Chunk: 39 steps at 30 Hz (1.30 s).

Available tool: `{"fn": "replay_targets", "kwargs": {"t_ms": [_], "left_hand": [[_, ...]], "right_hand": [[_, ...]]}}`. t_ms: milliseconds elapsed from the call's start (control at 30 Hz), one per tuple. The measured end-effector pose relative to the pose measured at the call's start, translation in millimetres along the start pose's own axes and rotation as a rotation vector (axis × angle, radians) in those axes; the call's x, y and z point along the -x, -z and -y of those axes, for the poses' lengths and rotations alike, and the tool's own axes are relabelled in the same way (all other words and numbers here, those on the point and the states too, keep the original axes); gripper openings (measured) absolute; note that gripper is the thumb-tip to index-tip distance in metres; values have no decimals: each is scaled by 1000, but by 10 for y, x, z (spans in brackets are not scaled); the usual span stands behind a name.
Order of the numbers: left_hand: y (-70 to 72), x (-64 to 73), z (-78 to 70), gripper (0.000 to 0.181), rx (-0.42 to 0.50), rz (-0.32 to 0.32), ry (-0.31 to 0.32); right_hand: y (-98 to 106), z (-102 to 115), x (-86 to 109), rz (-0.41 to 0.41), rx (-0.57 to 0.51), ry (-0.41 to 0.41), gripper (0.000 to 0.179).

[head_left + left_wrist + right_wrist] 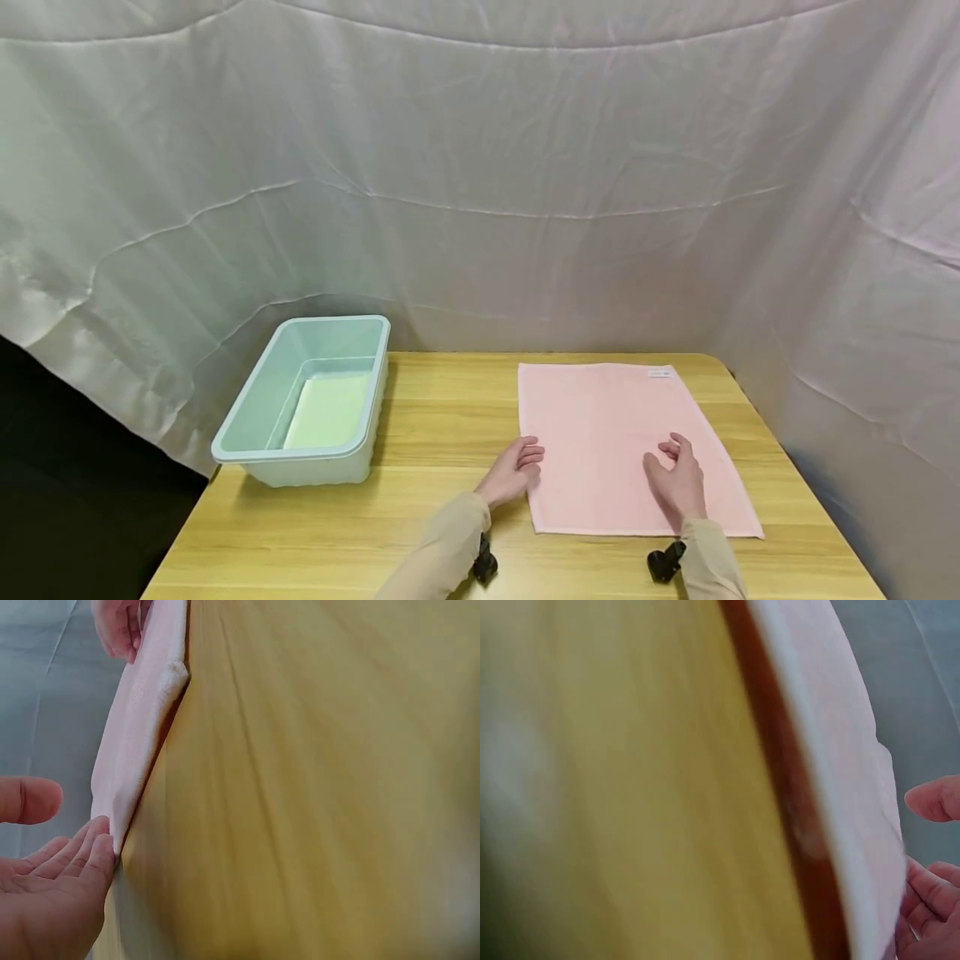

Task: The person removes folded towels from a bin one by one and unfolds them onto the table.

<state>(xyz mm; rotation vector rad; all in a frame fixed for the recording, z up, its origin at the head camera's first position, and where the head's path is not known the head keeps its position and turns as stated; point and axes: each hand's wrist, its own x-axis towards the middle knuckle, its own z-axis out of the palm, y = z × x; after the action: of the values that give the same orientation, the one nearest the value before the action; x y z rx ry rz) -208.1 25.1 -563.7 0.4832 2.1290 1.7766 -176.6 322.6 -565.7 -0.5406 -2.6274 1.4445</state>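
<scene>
A pink towel [607, 450] lies spread flat, a small white label [660, 373] near its far right corner. My left hand [515, 469] is at the towel's left edge. In the left wrist view its fingers [75, 859] are extended with the tips right at the cloth's edge, and the thumb stands apart. Over the right part of the cloth is my right hand [681, 481], thumb and fingers spread apart with nothing between them. The right wrist view has its thumb [936, 799] raised away from the fingers, which are low beside the pink cloth [855, 772].
A pale green plastic tub [352, 451] stands on the left of the wooden table [450, 400], something light yellow-green [327, 412] showing at its bottom. Grey curtains [525, 167] hang behind and along the right side. Black wrist devices [485, 560] sit at both sleeves.
</scene>
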Motion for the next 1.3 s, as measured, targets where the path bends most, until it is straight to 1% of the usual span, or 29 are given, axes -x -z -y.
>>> {"fn": "replay_targets", "kwargs": {"t_ms": [67,200,400,533,667,933,1067,1300], "left_hand": [[-60,-50,-18,51,-23,2,5],[-168,-143,-57,53,-31,12,9],[-352,-309,-85,53,-58,22,-12],[-474,-399,-108,53,-57,23,-10],[-575,-461,-137,54,-49,13,-1],[-715,-582,-148,55,-17,-21,26],[-767,-644,-138,55,-4,-32,26],[-864,-727,-131,52,-6,-47,13]], "right_hand": [[37,-8,-24,-7,5,-18,77],[136,-26,-88,-2,23,-47,80],[290,-90,-215,1,25,-84,84],[368,-125,-294,0,37,-105,85],[440,-161,-362,22,45,-119,87],[573,-222,-490,63,51,-125,90],[616,-238,-540,70,49,-139,92],[687,-218,-564,74,61,-170,92]]}}
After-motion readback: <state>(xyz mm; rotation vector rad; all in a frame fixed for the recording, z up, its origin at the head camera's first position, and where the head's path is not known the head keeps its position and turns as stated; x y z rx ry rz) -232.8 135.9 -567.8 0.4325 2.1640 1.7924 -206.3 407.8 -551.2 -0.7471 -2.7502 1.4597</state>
